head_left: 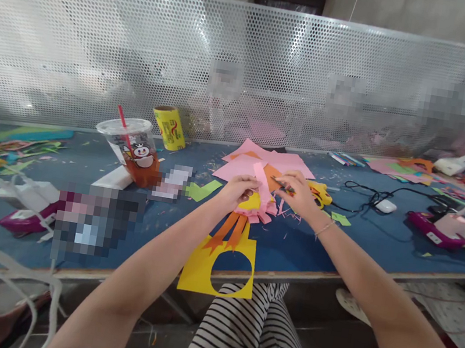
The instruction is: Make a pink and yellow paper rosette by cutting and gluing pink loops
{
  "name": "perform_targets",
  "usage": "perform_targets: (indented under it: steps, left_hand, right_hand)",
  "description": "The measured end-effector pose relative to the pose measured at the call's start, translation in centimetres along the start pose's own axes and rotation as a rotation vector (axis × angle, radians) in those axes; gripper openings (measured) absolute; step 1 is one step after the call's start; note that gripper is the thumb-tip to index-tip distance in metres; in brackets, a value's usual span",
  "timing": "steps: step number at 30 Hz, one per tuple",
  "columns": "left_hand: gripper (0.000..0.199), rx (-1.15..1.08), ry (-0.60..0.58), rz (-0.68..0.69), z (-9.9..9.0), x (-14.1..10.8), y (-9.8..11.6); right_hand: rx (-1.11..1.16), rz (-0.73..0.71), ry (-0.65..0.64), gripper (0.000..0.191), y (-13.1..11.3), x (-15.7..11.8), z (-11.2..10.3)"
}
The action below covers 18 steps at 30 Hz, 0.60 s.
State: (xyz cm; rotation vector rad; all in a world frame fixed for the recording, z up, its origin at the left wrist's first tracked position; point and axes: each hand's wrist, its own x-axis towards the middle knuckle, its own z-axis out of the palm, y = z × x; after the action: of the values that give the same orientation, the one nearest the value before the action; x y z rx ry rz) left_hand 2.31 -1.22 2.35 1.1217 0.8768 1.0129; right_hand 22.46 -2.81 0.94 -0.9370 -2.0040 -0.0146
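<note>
My left hand (240, 194) is closed, thumb and fingers pinching a pink paper strip (263, 180) that stands up from the table. Opposite it, my right hand (296, 193) is closed too, its fingertips around something small and dark that I cannot make out. Between and below the hands lie fringed pink paper pieces (269, 208) and a yellow round paper piece (250, 202). Orange paper strips (232, 230) hang over a yellow sheet (195, 268) with a round hole, which juts past the table edge. Behind the hands are stacked pink sheets (291, 163) and an orange piece (273, 176).
A yellow object (321, 194) lies right of my right hand. To the left stand a drink cup (141, 162) with a red straw and a yellow roll (170, 129). Purple power strips (437, 231), cables and a white mouse (385, 206) lie about. A perforated screen (145, 54) borders the back.
</note>
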Motion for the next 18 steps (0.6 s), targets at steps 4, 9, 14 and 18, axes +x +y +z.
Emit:
perform_targets:
  steps: [4, 9, 14, 18]
  left_hand:
    - [0.022, 0.023, -0.032, -0.01, 0.3, -0.1, -0.3]
    - [0.022, 0.032, -0.061, -0.015, 0.5, -0.1, -0.8]
    - [0.018, -0.017, -0.073, 0.034, 0.8, -0.1, -1.1]
    - [0.018, -0.065, -0.063, 0.126, 1.1, -0.1, -1.2]
  right_hand:
    - [0.123, 0.005, 0.017, 0.023, -1.0, -0.4, 0.9]
    - [0.302, 0.01, -0.037, 0.018, -0.6, -0.4, 1.3]
    - [0.367, 0.086, -0.027, 0.014, -1.2, -0.2, 1.5]
    - [0.392, 0.165, -0.016, 0.012, -1.7, 0.0, 1.5]
